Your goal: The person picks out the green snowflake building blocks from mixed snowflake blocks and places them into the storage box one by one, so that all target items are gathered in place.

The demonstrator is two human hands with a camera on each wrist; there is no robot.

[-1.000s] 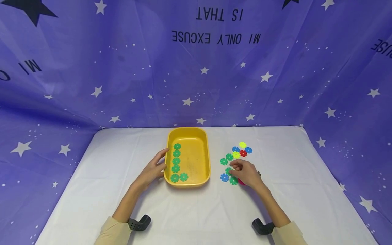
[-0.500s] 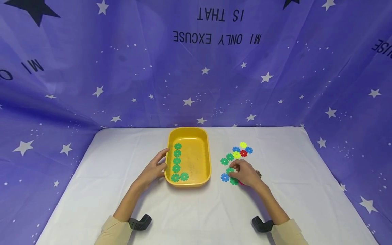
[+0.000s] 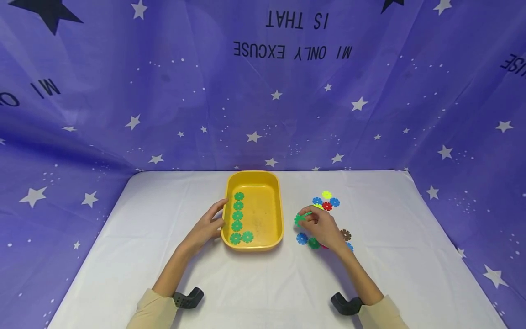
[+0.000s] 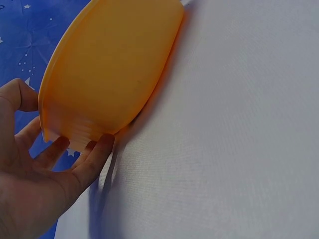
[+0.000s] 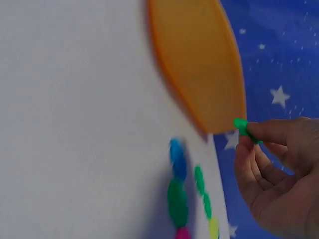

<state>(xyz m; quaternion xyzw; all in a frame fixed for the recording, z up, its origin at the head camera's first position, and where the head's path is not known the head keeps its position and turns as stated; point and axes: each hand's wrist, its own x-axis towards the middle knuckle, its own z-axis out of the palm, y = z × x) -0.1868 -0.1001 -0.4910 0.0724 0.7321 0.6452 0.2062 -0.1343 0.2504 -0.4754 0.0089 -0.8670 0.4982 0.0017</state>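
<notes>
My left hand (image 3: 207, 225) rests against the left side of a yellow plastic tray (image 3: 281, 219). Its fingertips touch the outer wall in the left wrist view, where the tray (image 4: 114, 64) rises beside the hand (image 4: 45, 184). Six notched green discs stand inside the tray: a column along the left, with one disc (image 3: 247, 236) beside its lowest. Right of the tray, my right hand (image 3: 322, 226) pinches a green notched disc (image 5: 240, 124) between thumb and fingers, raised above the other loose discs and overlapping some of them in the head view.
Loose discs lie on the white cloth: a blue one (image 3: 302, 238), a green one (image 3: 314, 242), a brown one (image 3: 345, 235), a red one (image 3: 327, 206) and a yellow one (image 3: 326, 195), among others. A purple star-printed curtain (image 3: 255, 105) surrounds the table's back and sides.
My right hand has picked up a green disc from the near group and moved it away from me and slightly left. The brown disc now shows fully. My left hand stays at the tray.
</notes>
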